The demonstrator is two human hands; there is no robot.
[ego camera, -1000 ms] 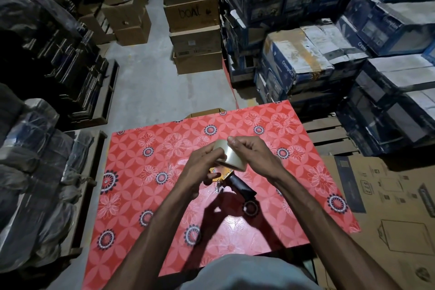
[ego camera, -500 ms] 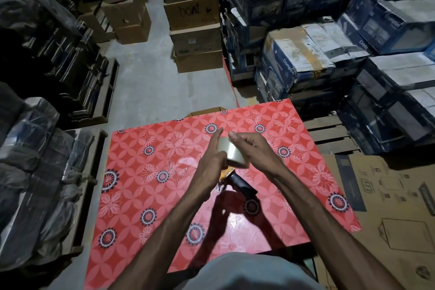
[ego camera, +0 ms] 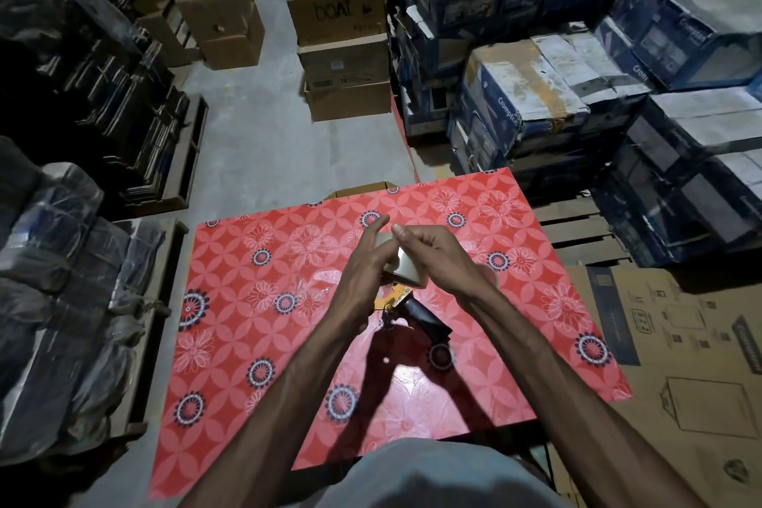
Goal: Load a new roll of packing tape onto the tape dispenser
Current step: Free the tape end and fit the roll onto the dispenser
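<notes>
Two hands meet on one tape roll [ego camera: 406, 269] directly above the tape dispenser [ego camera: 422, 318].
The right hand [ego camera: 438, 256] keeps a closed grip, fingers curled over the roll's top and far side. The left hand [ego camera: 362, 274] presses its palm to the roll's other side, fingers straight and pointing away from the dispenser. The dispenser's black handle angles toward the person over the red flowered surface [ego camera: 255, 301]. A second ago the left fingers were curled round the roll; now they are opened out.
</notes>
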